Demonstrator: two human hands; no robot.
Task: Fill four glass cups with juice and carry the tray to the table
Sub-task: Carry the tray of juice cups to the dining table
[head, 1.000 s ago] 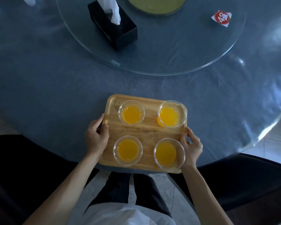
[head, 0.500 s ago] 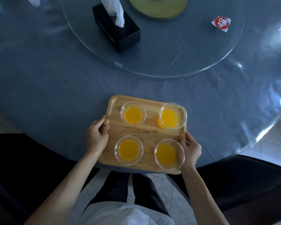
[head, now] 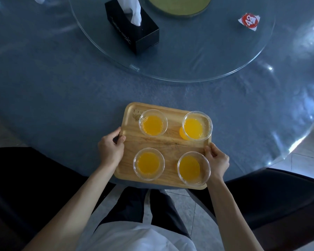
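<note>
Wooden and rectangular, the pale serving tray (head: pixel 167 144) is sitting at the near edge of the round, dark blue surface (head: pixel 62 91), its closest corner slightly overhanging the rim. We are looking down on four clear glass cups (head: pixel 153 122) of orange juice standing on it in two rows, all upright and apart from one another.

We are gripping the tray by its two short sides. Our left hand (head: pixel 110 149) is curling around the left rim, thumb on top and fingers tucked under. Our right hand (head: pixel 217 161) is pinching the right rim just beside the near right cup, so each grip is closed on wood rather than glass.

We are judging the tray to be stiff and fairly light, but the load to be fragile and sloshing: the glass is likely slippery on smooth wood, so level handling by the side rims seems safest.

Some things are staying unclear. Fingers under the tray are hidden, so we cannot tell whether it is fully resting or partly lifted. An engraved mark in the tray's far left corner is unreadable. On the glass turntable (head: pixel 225 57) beyond, the black tissue box (head: pixel 134 33) is cut off by the picture's top edge.
</note>
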